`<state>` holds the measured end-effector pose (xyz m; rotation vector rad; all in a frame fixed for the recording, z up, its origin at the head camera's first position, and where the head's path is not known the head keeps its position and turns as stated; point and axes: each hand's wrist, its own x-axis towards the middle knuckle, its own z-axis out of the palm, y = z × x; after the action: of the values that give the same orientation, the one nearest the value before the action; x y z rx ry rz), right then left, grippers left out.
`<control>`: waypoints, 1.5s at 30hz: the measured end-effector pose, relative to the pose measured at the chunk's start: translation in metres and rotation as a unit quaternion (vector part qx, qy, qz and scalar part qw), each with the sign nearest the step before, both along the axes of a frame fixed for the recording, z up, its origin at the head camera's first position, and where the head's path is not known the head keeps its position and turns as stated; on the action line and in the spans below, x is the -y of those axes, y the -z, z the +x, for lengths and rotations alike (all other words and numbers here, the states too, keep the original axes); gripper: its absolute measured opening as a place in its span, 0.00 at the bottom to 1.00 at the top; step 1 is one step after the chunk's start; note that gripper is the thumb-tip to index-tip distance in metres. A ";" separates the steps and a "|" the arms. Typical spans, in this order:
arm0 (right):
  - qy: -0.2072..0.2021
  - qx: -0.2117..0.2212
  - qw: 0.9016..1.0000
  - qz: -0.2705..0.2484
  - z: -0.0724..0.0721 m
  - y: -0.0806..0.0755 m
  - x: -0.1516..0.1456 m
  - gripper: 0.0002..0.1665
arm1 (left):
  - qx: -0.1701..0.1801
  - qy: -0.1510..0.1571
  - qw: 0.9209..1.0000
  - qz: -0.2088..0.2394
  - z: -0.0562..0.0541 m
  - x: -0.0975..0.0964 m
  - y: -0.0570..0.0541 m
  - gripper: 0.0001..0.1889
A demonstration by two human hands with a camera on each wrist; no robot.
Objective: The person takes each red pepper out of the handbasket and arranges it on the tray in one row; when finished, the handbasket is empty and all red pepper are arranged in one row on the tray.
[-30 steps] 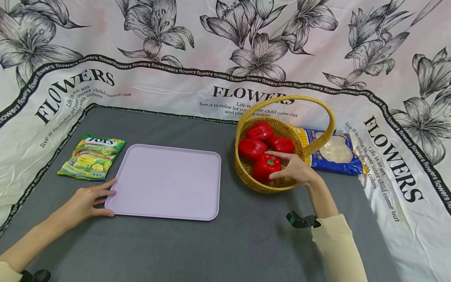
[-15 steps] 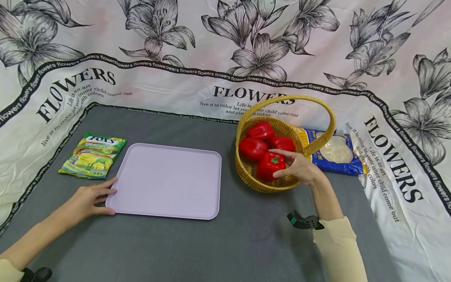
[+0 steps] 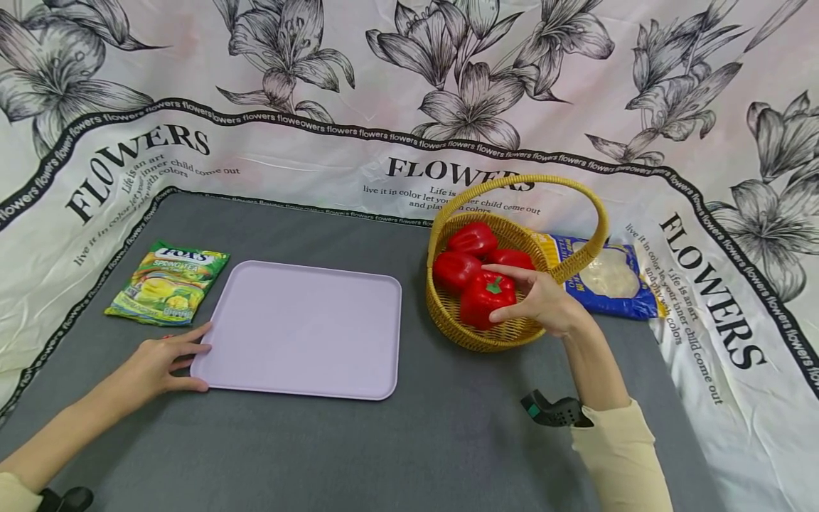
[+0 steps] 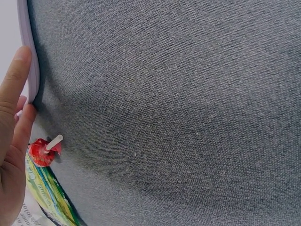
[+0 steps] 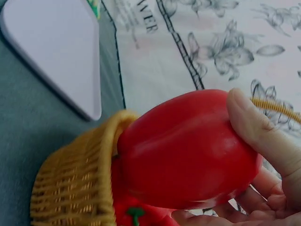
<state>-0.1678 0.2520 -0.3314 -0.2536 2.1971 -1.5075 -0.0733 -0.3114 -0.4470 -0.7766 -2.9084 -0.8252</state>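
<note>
In the head view my right hand [image 3: 544,302] grips a red bell pepper [image 3: 483,302] with a green stem, inside a yellow wicker basket [image 3: 441,320]. The right wrist view has the thumb on one side of this pepper [image 5: 188,150] and fingers beneath it, by the basket's rim [image 5: 77,174]. More red peppers [image 3: 457,270] lie behind it in the basket. My left hand [image 3: 156,366] touches the left edge of a pale purple tray [image 3: 301,331] with extended fingers. Seen from the left wrist, fingertips rest against the tray's rim [image 4: 32,70].
A green and yellow Fox's candy bag [image 3: 169,284] lies left of the tray. Near the left hand is a red-wrapped lollipop [image 4: 42,153] with a white stick. A blue and yellow packet [image 3: 608,277] lies behind the basket at right. Grey cloth [image 3: 333,455] covers the table.
My right hand and the gripped pepper have shifted slightly right and then back left, rising a little inside the basket. The left hand and the tray have stayed in place.
</note>
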 end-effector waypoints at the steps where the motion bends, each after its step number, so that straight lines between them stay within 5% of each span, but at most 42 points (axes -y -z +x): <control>1: 0.000 -0.002 1.000 0.004 0.001 -0.002 0.002 0.41 | -0.003 0.000 1.000 0.000 0.000 0.000 0.000 0.31; 18: 0.000 -0.025 0.999 -0.042 0.007 -0.008 0.060 0.40 | -0.021 0.005 1.000 0.021 0.001 0.001 0.005 0.30; 26: -0.045 -0.034 0.996 -0.075 0.004 0.000 0.087 0.42 | -0.023 0.007 0.999 0.025 0.002 0.002 0.005 0.30; 36: -0.028 -0.013 0.994 -0.105 -0.002 0.009 0.122 0.40 | -0.030 0.007 0.999 0.016 0.000 0.002 0.007 0.31; 45: -0.065 -0.010 0.990 -0.127 -0.008 0.032 0.144 0.43 | -0.035 0.006 0.999 0.017 0.003 0.002 0.008 0.31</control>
<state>-0.1759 0.1084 -0.3635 -0.4864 1.9583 -1.7145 -0.0707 -0.3135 -0.4551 -0.8048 -2.8235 -0.8299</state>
